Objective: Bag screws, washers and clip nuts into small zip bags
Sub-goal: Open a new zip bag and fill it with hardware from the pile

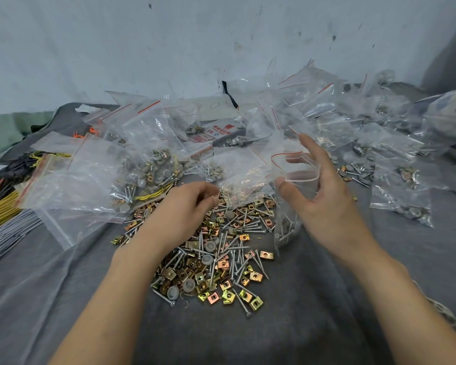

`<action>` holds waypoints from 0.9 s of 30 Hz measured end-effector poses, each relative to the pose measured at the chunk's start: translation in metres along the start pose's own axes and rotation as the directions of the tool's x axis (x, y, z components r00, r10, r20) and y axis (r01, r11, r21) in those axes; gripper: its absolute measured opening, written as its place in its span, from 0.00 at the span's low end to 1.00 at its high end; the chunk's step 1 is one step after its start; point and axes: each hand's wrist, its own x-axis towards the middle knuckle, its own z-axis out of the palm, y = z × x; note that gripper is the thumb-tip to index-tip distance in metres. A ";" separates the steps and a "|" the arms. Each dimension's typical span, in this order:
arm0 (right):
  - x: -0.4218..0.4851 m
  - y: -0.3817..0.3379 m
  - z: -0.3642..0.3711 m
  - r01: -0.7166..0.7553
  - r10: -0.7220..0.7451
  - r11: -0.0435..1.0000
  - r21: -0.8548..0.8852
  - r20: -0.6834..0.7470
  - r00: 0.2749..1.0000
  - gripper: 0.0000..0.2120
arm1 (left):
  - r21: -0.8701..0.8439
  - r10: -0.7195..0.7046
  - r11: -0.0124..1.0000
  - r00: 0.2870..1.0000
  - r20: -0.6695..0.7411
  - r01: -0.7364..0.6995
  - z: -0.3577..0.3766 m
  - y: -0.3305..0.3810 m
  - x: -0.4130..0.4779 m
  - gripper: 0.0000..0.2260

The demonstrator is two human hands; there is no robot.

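Right hand (327, 198) gripping 1 small clear zip bag with red seal line (287, 219) at its open mouth, silver screws in the bag bottom, left hand (187, 206) curled over loose pile of silver screws, brass clip nuts and grey washers (221, 262) on grey cloth (327, 312), cannot tell if it pinches a part.

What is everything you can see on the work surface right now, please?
screws: many, silver, loose central pile
clip nuts: many, gold and copper, same pile
washers: several, grey, among pile
open zip bag: one, clear, right of pile, screws inside
filled zip bags: many, clear, red-striped, behind and right
yellow ties: bundle, yellow, far left
cloth: one, grey, under everything
left hand: one, fingers curled over pile
right hand: one, holds the open bag
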 end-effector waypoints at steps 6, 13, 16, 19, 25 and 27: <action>0.000 -0.004 0.000 0.061 -0.059 0.997 -0.055 0.035 0.998 0.31 | -0.163 0.007 0.987 0.999 -0.036 -0.013 0.001 0.011 0.000 0.06; 0.003 -0.015 0.013 0.148 -0.127 0.975 -0.166 0.133 0.983 0.10 | -0.407 0.026 0.912 0.999 -0.037 -0.038 -0.001 0.034 -0.002 0.11; 0.004 -0.016 0.017 0.191 -0.153 0.948 -0.253 0.165 0.974 0.13 | -0.502 0.025 0.864 0.999 -0.040 -0.042 -0.002 0.040 -0.002 0.08; 0.004 -0.015 0.021 0.191 -0.145 0.928 -0.320 0.163 0.976 0.20 | -0.537 0.040 0.841 0.998 -0.041 -0.056 -0.004 0.042 -0.001 0.06; 0.003 -0.015 0.023 0.167 -0.140 0.925 -0.341 0.102 0.985 0.29 | -0.517 0.060 0.853 0.997 -0.040 -0.072 -0.004 0.044 -0.002 0.09; 0.003 -0.015 0.023 0.159 -0.129 0.936 -0.313 0.115 0.985 0.27 | -0.513 0.054 0.856 0.998 -0.037 -0.066 -0.003 0.045 -0.002 0.09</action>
